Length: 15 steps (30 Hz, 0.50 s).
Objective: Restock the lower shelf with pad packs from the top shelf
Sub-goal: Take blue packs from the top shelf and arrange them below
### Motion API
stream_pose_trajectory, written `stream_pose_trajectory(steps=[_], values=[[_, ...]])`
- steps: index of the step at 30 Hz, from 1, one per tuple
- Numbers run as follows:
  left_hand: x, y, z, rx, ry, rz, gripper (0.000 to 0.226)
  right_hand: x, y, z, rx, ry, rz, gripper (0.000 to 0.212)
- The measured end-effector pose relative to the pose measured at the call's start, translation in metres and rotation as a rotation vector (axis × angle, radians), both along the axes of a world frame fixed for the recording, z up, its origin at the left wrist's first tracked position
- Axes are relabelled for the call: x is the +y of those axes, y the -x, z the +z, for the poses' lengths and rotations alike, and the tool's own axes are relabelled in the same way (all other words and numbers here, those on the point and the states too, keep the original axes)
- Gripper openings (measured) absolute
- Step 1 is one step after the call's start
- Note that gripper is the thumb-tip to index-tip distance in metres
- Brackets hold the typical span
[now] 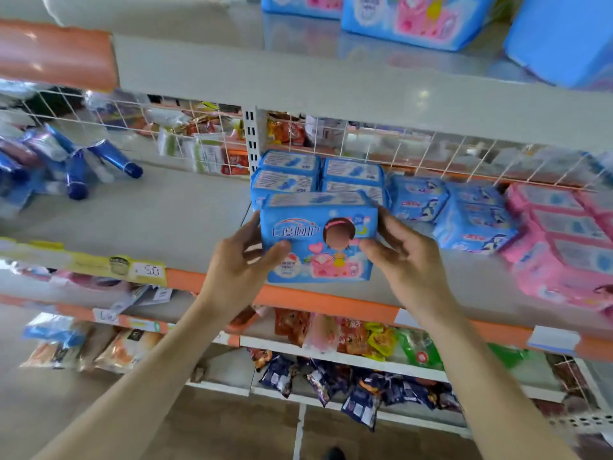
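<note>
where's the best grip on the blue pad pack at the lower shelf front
By its short ends, from the front: the blue pad pack stands wide face forward, stacked packs close behind. Left hand and right hand grip it so.

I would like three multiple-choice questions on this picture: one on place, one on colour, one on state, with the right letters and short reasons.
1. Where is the held pad pack? A. On the floor. B. Before the stack of blue packs on the lower shelf. C. Among tubes.
2. What colour are the far-right packs on that shelf? A. Green. B. Yellow. C. Pink.
3. How is the held pack gripped? A. By both hands, at its ends. B. By one hand only. C. By no hand.
Answers: B, it is just before the stack; C, they are pink; A, the left hand and the right hand each pinch one end.
</note>
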<state>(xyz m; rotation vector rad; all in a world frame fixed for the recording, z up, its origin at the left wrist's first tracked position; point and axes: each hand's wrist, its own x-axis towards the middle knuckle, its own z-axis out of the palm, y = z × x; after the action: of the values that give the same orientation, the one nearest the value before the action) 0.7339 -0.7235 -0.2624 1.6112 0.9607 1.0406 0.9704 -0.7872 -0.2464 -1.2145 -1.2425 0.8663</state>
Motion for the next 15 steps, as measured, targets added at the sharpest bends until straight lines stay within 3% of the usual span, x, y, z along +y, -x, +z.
stream_pose_trajectory(steps=[6, 11, 15], values=[[0.007, -0.004, -0.038, 0.022, 0.014, 0.002, 0.035, 0.011, -0.005, -0.038, -0.014, 0.027, 0.052, 0.062], [0.020, 0.011, -0.063, 0.149, -0.007, 0.011, 0.039, 0.024, 0.015, -0.072, -0.060, 0.087, 0.016, 0.076], [0.047, 0.024, -0.067, 0.307, -0.016, 0.013, 0.060, 0.045, 0.038, -0.086, -0.156, 0.105, -0.080, 0.073]])
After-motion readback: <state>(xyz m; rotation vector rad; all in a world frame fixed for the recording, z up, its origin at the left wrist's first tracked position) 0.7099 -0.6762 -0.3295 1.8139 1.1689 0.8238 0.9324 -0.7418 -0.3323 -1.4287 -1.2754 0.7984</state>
